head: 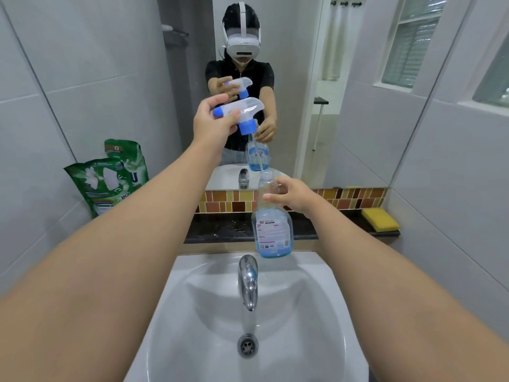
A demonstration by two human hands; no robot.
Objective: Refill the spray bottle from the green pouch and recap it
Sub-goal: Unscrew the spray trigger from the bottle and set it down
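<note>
Bathroom sink (176, 274), mirror behind: pouch (110, 183) leans untouched at left; left hand (212, 125) grips the lifted-off sprayer (239, 111); right hand (292, 197) wraps the open, nearly empty bottle (272, 230). Uncapping looks done; pouring and recapping remain

One head-worn camera looks forward and down, close over the sink (316, 312), facing the mirror (275, 64) behind it.
</note>
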